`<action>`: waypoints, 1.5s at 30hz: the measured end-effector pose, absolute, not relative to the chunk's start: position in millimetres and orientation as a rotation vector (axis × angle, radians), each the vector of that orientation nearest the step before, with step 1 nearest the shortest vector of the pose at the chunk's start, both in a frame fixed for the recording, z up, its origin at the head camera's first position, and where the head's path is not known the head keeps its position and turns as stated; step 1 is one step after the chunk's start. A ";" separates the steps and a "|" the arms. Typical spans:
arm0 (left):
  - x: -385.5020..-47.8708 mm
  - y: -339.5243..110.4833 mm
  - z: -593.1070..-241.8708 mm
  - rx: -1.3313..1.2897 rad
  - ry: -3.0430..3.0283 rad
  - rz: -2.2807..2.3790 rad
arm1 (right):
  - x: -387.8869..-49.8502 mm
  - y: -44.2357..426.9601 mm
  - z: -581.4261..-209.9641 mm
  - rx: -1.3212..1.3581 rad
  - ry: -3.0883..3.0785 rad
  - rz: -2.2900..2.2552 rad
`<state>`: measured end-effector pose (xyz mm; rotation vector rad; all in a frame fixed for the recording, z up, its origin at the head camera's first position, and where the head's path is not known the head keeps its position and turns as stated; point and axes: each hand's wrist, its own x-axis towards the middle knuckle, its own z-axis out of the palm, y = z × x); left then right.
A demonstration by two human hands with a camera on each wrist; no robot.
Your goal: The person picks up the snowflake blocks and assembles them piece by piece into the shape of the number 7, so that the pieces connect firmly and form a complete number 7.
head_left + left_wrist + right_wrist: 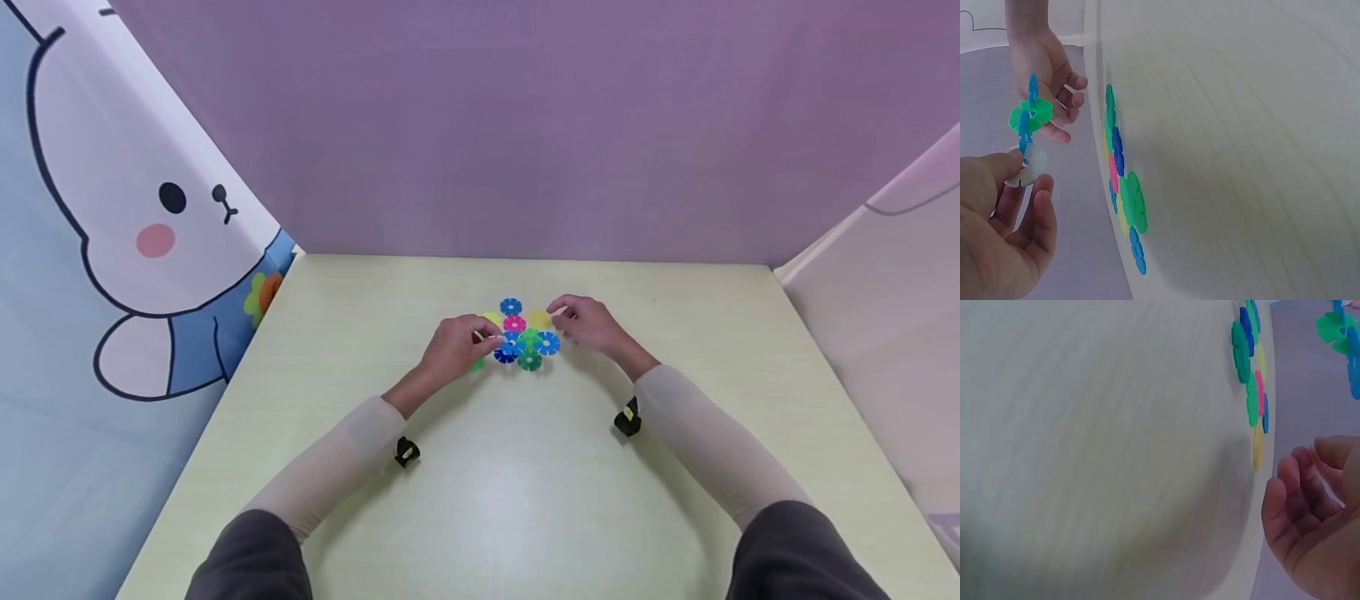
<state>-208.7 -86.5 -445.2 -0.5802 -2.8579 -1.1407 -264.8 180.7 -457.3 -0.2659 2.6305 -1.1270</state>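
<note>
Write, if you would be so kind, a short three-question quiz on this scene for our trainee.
1. What colour is the disc that the left hand pinches?
2. True or false: the right hand holds nothing.
3. The green disc in the raised chain sits between two discs of which colour? A) yellow B) blue C) pink

Key: 1. White. 2. True. 3. B.
</note>
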 end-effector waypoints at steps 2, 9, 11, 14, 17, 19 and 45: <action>-208.6 -86.5 -445.4 -0.582 -2.859 -1.137 | -269.9 179.4 -460.7 -0.279 2.654 -1.081; -208.3 -87.5 -445.6 -0.574 -2.872 -1.131 | -281.3 175.5 -471.3 -0.293 2.687 -0.968; -208.4 -87.8 -445.2 -0.574 -2.878 -1.120 | -283.1 174.4 -473.5 -0.301 2.702 -0.918; -208.4 -88.2 -444.4 -0.566 -2.889 -1.108 | -285.6 171.3 -474.8 -0.325 2.730 -0.841; -208.6 -88.4 -444.3 -0.549 -2.898 -1.103 | -287.3 166.8 -474.3 -0.355 2.755 -0.754; -208.9 -88.2 -444.4 -0.545 -2.900 -1.102 | -287.8 163.9 -474.3 -0.365 2.766 -0.683; -207.8 -90.1 -444.6 -0.550 -2.903 -1.088 | -281.4 172.3 -469.6 -0.318 2.784 -0.754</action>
